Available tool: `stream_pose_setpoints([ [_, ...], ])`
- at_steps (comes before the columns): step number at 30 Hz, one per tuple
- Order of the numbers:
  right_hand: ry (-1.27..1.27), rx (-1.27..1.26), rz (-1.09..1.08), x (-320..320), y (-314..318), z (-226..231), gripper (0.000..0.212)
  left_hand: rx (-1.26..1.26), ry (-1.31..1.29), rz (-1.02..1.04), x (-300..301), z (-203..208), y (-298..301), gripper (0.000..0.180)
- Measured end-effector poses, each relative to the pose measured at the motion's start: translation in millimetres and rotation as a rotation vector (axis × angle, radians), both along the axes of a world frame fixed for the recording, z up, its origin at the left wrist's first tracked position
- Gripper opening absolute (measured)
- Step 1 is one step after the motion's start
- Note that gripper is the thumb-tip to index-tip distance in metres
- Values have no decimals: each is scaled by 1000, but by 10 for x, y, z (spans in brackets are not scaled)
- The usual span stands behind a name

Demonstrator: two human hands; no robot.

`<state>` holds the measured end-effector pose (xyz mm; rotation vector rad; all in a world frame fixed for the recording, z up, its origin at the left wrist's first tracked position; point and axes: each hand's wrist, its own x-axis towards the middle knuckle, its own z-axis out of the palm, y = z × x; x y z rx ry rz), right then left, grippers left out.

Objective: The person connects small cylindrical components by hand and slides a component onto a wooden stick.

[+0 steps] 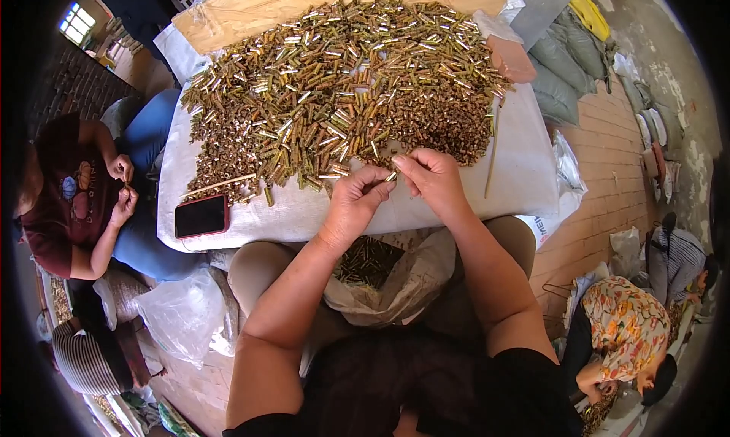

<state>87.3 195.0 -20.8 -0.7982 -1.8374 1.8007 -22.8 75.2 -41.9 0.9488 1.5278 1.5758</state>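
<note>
Over the near edge of the table, my left hand (357, 196) pinches a short, shiny brass-coloured metal sleeve (391, 176) between thumb and fingers. My right hand (431, 177) is closed right beside it, thumb and forefinger pressed together at the sleeve's far end; whatever small part they grip is too small to make out. Just beyond my hands lies a wide heap of loose brass-coloured metal sleeves (327, 79). Small nut-like metal pieces (449, 121) are piled at its near right, with more nut-like pieces (224, 152) at the near left.
A phone (201, 216) and a thin stick (219, 184) lie left on the white-covered table (525, 186); another stick (493, 144) is at right. An open sack (403, 296) holding metal parts sits between my knees. A co-worker (76, 201) sits left; others work behind.
</note>
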Motion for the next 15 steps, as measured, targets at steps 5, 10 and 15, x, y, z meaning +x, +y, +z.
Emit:
stream_pose_setpoints([
  [5,-18,13,-56,-20,-28,24,29,-2,26,21,-10,-12,-16,14],
  [10,-48,86,-41,-19,-31,-15,31,1,100,41,13,51,-15,13],
  [15,-122,255,-47,-4,10,-89,32,-32,123,32,21,100,-19,12],
])
